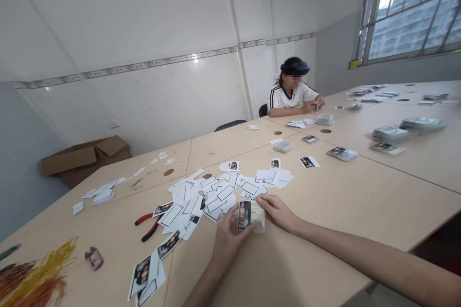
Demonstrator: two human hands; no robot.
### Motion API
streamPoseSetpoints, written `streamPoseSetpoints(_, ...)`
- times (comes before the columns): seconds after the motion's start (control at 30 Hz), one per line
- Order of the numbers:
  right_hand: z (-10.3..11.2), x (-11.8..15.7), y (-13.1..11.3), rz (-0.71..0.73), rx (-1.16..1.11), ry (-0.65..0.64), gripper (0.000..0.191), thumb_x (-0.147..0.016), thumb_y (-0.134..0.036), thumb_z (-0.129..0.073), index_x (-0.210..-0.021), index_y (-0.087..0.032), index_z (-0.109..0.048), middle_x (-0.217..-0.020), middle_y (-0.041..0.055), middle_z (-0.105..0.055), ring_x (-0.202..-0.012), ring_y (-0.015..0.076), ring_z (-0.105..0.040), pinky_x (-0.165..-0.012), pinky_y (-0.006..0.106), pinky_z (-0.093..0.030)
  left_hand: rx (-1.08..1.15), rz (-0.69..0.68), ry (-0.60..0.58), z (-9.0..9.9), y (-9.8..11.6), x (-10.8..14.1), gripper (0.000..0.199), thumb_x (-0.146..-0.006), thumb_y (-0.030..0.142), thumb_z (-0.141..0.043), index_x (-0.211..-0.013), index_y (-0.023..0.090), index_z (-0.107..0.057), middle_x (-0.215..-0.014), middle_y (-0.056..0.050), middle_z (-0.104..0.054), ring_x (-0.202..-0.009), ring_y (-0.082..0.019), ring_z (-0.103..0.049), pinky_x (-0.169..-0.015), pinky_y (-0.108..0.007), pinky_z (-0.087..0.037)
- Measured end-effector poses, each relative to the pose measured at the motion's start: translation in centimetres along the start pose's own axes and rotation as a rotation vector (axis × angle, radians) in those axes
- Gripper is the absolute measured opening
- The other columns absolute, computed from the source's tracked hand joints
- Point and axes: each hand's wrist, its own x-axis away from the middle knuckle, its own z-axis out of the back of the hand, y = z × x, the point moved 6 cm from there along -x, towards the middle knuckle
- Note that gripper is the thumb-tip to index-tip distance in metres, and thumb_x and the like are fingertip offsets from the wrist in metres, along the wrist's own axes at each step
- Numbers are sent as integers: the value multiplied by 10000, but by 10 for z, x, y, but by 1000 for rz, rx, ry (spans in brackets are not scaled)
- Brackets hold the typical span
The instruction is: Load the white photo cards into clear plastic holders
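At the near side of the table point(306, 268), a pale, lumpy packet point(258, 219) faced with a dark printed card point(244, 214) is pinched by the left hand point(232, 230), fingers partly hidden; its edge is touched by the curled right hand point(276, 210), pinch cannot be told. Cardboard box point(70, 157) contents are hidden; orange strands point(39, 290) are cropped.

Decent open lane right of center: a hand could slide over the bare tabletop point(367, 196) right of the right hand point(279, 213), below the flat packs point(342, 154). Left of center's basically blocked by a card pile point(219, 192) and red-handled pliers point(151, 230); loose strands point(43, 273) clog the lower left.
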Motion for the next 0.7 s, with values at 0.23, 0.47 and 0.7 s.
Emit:
streamPoseSetpoints(0.23, 3, 1, 2, 0, 16, 3, 359, -818, -470, -361, -717, -166, -523, -646, -1, -467, -615, 123, -410, -589, 239, -328, 30, -35, -49, -4, -2, 0, 477, -677, 326, -592, -1120, 183, -487, -1079, -79, -599, -982, -213, -556, -872, -359, -418)
streamPoseSetpoints(0.47, 2, 0, 6, -16, -49, 2, 371, -800, -488, -383, -699, -160, -524, -639, -7, -454, -607, 116, -399, -583, 234, -323, 148, -62, -103, -6, -4, -1, 448, -720, 315, -550, -1138, 167, -484, -1105, -87, -586, -1008, -230, -545, -868, -362, -429)
streamPoseSetpoints(0.7, 5, 0, 7, -26, -124, 33, 361, -787, -491, -405, -648, -165, -474, -633, -6, -427, -614, 118, -395, -588, 236, -339, 124, -38, -122, -8, -1, 3, 415, -759, 337, -493, -1147, 192, -472, -1127, -79, -569, -1037, -221, -525, -887, -353, -410)
